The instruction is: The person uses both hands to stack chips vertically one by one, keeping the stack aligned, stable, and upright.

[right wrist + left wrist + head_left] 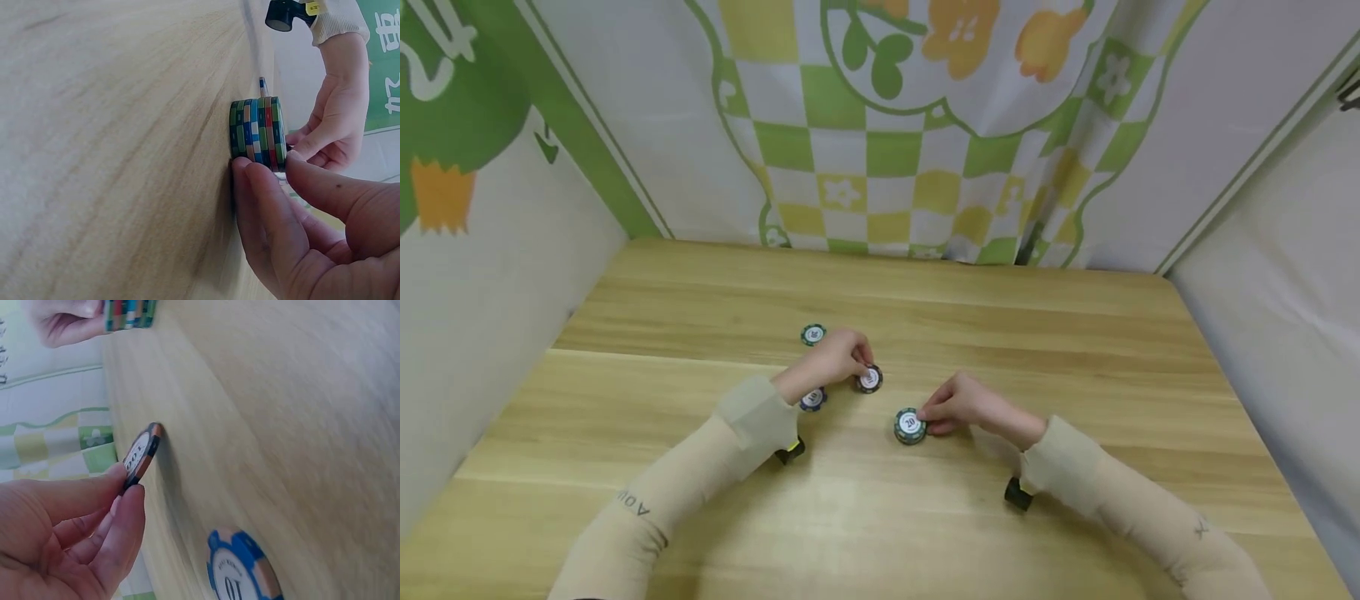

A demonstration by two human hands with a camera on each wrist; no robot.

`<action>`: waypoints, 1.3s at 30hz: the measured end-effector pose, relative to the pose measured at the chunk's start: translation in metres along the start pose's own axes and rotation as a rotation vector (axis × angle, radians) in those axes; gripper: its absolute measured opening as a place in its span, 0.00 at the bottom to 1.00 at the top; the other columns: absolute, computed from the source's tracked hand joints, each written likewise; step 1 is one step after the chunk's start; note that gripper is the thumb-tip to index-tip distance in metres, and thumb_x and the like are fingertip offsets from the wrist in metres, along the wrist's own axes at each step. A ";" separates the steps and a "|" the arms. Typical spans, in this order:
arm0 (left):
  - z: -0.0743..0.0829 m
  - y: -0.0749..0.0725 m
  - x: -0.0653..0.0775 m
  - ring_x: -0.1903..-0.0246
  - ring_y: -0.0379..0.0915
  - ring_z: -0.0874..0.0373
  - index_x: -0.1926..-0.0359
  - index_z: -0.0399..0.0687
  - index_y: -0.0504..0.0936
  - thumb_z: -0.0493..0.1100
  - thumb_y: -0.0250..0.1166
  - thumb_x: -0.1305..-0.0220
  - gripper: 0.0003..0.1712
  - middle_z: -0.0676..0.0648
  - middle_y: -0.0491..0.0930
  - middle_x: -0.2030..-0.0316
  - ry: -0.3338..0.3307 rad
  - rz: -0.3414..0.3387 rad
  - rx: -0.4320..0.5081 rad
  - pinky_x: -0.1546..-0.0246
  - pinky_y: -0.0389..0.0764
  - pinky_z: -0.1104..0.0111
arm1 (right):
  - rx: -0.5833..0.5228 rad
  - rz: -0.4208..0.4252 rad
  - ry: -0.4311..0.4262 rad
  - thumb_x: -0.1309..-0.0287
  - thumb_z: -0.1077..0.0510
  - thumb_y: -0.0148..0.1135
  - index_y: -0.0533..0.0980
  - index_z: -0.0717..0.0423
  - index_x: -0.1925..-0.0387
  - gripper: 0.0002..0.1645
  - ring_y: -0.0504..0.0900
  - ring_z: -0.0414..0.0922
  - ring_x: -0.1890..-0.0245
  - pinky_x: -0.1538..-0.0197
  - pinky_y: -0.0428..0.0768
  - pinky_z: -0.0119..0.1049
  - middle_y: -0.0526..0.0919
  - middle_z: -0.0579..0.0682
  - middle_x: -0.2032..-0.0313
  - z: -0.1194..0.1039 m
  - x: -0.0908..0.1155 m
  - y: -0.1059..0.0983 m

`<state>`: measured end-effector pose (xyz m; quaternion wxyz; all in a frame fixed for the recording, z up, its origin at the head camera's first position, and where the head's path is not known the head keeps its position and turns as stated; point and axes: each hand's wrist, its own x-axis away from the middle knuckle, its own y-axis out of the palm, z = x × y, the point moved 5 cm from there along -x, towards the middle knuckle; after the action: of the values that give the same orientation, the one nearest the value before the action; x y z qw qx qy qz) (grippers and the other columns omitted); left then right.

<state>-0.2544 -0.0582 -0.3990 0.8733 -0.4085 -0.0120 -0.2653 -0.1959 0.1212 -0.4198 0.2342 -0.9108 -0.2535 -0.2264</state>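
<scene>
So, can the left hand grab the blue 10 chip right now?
Probably not without letting go first: the left hand is pinching the black chip. Otherwise the way looks free, since the blue 10 chip lies close by with nothing visible on top.

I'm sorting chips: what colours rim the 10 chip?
Its rim is blue and tan, clearest in the left wrist view.

Chips pt. hidden, nos. unclear

Blue chip [812, 401]: pt. covered by L wrist [788, 383], cropped in L-wrist view. Black chip [870, 381]: rim pt. hidden by L hand [837, 356]; its no. too small to read in head view. Chip stack [909, 427]: R hand [966, 402] hides some rim; lower faces covered. Far green chip [813, 334]: no. unclear. Sleeves [685, 458] & table [850, 533] cut off at near edge.
</scene>
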 end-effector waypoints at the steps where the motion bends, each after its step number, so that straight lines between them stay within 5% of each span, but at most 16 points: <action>1: 0.000 0.001 0.001 0.74 0.72 0.57 0.70 0.37 0.78 0.31 0.65 0.49 0.05 0.45 0.77 0.73 -0.007 -0.005 0.038 0.72 0.77 0.70 | -0.006 -0.002 0.002 0.49 0.64 0.63 0.80 0.69 0.67 0.09 0.80 0.37 0.80 0.71 0.80 0.31 0.84 0.55 0.73 0.001 0.000 0.001; 8: 0.001 0.003 0.007 0.77 0.74 0.59 0.68 0.32 0.79 0.30 0.65 0.49 0.06 0.43 0.79 0.73 -0.045 -0.063 0.235 0.71 0.80 0.66 | -0.019 0.005 0.013 0.49 0.64 0.63 0.80 0.69 0.67 0.10 0.80 0.37 0.79 0.71 0.80 0.30 0.84 0.56 0.73 -0.001 -0.001 0.004; 24: 0.013 0.006 0.005 0.80 0.74 0.63 0.63 0.29 0.79 0.29 0.65 0.49 0.10 0.43 0.81 0.73 -0.091 -0.129 0.403 0.67 0.80 0.64 | 0.006 -0.006 0.000 0.48 0.64 0.63 0.80 0.70 0.66 0.11 0.80 0.37 0.79 0.69 0.80 0.31 0.84 0.57 0.72 -0.008 -0.001 -0.006; 39: 0.015 0.026 0.010 0.81 0.72 0.63 0.64 0.29 0.80 0.28 0.64 0.49 0.09 0.44 0.80 0.74 -0.105 -0.140 0.416 0.73 0.79 0.70 | -0.028 -0.015 -0.009 0.47 0.65 0.62 0.79 0.72 0.67 0.10 0.80 0.38 0.78 0.69 0.80 0.32 0.83 0.56 0.73 -0.001 0.004 0.001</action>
<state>-0.2305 -0.0385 -0.4055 0.9163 -0.2310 -0.1404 -0.2954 -0.1926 0.1215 -0.4174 0.2187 -0.9130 -0.2583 -0.2277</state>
